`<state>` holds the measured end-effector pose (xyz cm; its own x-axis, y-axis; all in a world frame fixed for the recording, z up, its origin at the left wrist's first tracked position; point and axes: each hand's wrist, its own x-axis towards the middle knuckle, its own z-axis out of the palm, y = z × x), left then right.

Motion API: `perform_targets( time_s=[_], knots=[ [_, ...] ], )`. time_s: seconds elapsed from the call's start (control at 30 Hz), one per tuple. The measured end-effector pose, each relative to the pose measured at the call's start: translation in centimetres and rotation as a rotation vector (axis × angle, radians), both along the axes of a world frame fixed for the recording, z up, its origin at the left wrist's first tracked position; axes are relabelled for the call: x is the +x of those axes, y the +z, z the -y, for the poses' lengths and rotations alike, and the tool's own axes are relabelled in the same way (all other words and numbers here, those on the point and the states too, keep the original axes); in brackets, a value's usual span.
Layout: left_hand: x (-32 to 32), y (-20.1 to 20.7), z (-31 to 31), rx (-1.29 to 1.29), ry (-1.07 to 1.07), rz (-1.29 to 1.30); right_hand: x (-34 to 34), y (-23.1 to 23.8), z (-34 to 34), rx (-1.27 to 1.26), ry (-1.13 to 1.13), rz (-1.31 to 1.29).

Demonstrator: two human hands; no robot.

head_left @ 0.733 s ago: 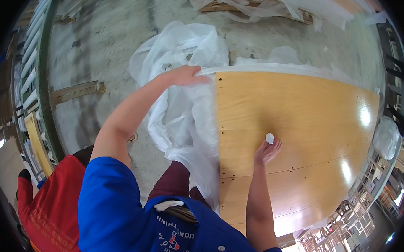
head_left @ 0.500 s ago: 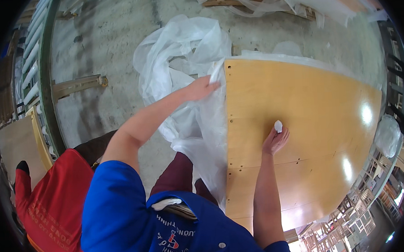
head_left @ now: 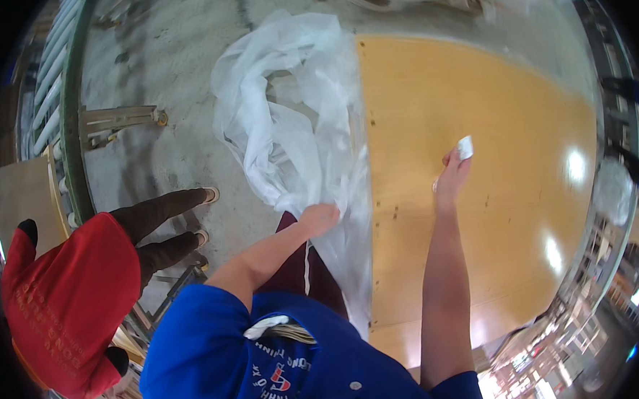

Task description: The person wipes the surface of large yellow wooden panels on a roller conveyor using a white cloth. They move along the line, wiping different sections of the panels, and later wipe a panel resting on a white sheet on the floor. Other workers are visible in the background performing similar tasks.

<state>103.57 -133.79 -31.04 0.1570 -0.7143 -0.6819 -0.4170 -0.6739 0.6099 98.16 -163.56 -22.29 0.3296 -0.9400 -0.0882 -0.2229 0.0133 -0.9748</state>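
My left hand (head_left: 320,219) is closed in front of my body, gripping the edge of a translucent white plastic sheet (head_left: 298,139). The sheet hangs in loose folds along the left side of a large, glossy yellow-brown wooden panel (head_left: 424,266). Over the panel, my right hand (head_left: 453,174) pinches a small white folded piece (head_left: 465,148), and I cannot tell whether it is paper or cloth. A few dark holes dot the panel near its left edge.
At the left stands a person in a red top (head_left: 79,299), close to a green-framed roller conveyor (head_left: 76,140). A metal leg (head_left: 124,119) juts from that conveyor over the concrete floor (head_left: 176,77). Plastic-wrapped wood lies at the far side; wooden frames (head_left: 545,361) stand at lower right.
My left hand has come back toward my body along the panel's left edge. My right hand has moved farther away with the white piece. The person in red has shifted, showing legs and shoes.
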Motion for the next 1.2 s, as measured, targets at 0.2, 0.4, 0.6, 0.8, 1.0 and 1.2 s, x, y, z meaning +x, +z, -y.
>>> perform_targets(
  time_s=[0.2, 0.4, 0.6, 0.8, 1.0, 1.2],
  knots=[
    [4.0, 1.5, 4.8, -0.69, 0.643, 0.265, -13.5, 4.4, -8.7, -0.027, -0.036, -0.072],
    [3.7, 8.0, 4.7, -0.002, 0.046, 0.253, -29.7, 3.3, -17.2, 0.019, -0.179, -0.234],
    [4.9, 4.5, 3.4, -0.606, 0.04, 0.474, -32.5, -1.5, -19.3, -0.357, -0.214, -0.69],
    [-1.5, 4.0, 4.5, -0.329, 0.585, 0.036, -32.6, -2.9, -19.8, -0.541, -0.2, -0.924],
    [-3.3, 6.4, 3.4, -0.118, 0.313, -0.225, -33.0, -3.1, -19.4, -0.547, -0.215, -0.922],
    [-22.5, 1.6, -6.9, -0.093, -0.097, -0.052, -32.7, -3.6, -19.1, -0.595, -0.202, -0.913]
  ],
)
